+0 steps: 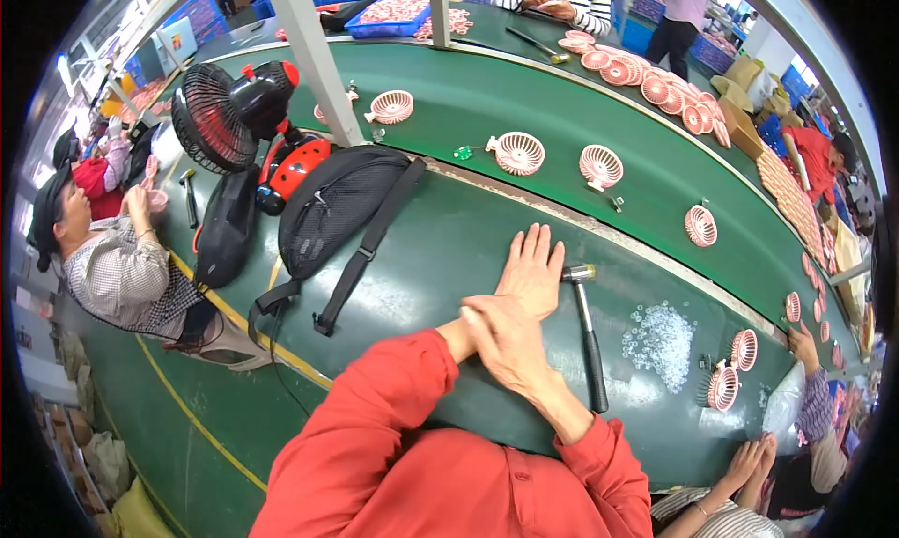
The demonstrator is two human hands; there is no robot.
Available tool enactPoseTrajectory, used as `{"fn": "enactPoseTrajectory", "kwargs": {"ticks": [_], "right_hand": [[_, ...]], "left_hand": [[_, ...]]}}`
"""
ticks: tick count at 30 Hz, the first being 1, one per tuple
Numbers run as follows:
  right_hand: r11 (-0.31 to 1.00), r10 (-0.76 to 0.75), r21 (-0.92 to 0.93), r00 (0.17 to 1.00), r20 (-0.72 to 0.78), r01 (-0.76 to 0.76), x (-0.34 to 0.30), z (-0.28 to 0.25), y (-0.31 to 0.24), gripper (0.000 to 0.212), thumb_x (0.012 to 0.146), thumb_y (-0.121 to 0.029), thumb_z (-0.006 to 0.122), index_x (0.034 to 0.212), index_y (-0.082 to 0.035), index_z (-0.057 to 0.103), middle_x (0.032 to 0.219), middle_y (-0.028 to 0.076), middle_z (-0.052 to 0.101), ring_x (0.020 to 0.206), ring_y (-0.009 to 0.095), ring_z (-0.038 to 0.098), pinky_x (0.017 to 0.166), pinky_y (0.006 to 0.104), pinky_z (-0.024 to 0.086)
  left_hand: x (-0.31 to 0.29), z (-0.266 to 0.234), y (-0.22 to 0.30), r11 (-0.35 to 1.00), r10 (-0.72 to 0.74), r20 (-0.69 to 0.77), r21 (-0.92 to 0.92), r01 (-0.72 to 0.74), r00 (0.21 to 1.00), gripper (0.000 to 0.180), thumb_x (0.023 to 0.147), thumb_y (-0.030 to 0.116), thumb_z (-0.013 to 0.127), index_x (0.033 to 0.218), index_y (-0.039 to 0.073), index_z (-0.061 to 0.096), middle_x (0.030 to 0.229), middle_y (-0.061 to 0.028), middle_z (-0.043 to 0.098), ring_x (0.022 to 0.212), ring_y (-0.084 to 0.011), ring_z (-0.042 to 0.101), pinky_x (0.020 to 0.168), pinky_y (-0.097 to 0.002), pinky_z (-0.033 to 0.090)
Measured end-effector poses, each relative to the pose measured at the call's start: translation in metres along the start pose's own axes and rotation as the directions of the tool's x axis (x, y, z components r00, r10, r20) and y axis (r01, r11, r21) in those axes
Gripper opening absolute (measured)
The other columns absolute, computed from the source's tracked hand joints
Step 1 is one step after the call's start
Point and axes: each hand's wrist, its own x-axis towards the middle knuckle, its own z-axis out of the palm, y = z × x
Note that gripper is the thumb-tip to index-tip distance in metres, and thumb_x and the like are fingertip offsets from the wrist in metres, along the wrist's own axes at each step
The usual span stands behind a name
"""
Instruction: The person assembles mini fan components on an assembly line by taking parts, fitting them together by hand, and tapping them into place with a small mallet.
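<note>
My left hand (pixel 532 274) lies flat on the green table, fingers stretched out and pointing away from me. Across its wrist lies my right hand (pixel 510 339), its fingers wrapped around the wrist. Just right of my left fingertips is the head of a mallet (pixel 592 346) with a black grip, lying on the table. Further right sits a loose pile of small clear plastic rings (pixel 661 343). Beyond the pile, two pink fan housings (pixel 722 386) stand near the right end, small parts beside them. Neither hand touches the mallet or the housings.
A green conveyor (pixel 449 98) carries several pink fan housings (pixel 600 166) behind a metal edge. To my left are a black waist bag (pixel 332 210), a black-and-red fan (pixel 220 117) and another hammer (pixel 189 199). Co-workers sit left, right and across; a co-worker's hand (pixel 803 346) reaches the belt.
</note>
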Motion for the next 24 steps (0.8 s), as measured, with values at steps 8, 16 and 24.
{"fn": "enactPoseTrajectory", "kwargs": {"ticks": [8,16,24], "right_hand": [[0.691,0.176,-0.621,0.919,-0.353,-0.37,-0.047,-0.087,0.035,0.03,0.086,-0.016,0.069,0.111,-0.001,0.061,0.11,0.016,0.06,0.1,0.034,0.055,0.086,0.0442,0.041],[0.605,0.379,-0.653,0.886,-0.265,-0.454,-0.061,-0.08,0.054,0.027,0.089,-0.019,0.067,0.108,-0.002,0.06,0.105,0.015,0.058,0.094,0.033,0.056,0.079,0.0432,0.046],[0.782,0.62,0.248,0.674,-0.401,-0.572,-0.05,-0.103,0.023,0.013,0.1,-0.018,0.056,0.104,-0.006,0.054,0.066,-0.001,0.051,0.05,0.004,0.042,0.042,0.02,0.033]], "left_hand": [[0.041,-0.044,-0.062,0.99,0.033,-0.392,-0.111,-0.083,0.919,0.026,0.074,0.0,0.059,0.1,0.003,0.063,0.105,-0.013,0.059,0.101,-0.0318,0.053,0.086,-0.0452,0.039],[0.1,-0.041,-0.149,0.976,-0.119,-0.202,0.157,0.153,0.972,0.031,0.073,0.006,0.062,0.103,0.0,0.063,0.116,-0.0175,0.061,0.117,-0.0342,0.051,0.096,-0.0469,0.037],[0.101,-0.036,-0.146,0.946,-0.175,0.022,0.279,0.162,0.984,0.025,0.074,0.01,0.064,0.098,0.003,0.064,0.101,-0.0174,0.061,0.103,-0.0337,0.052,0.09,-0.0456,0.039]]}}
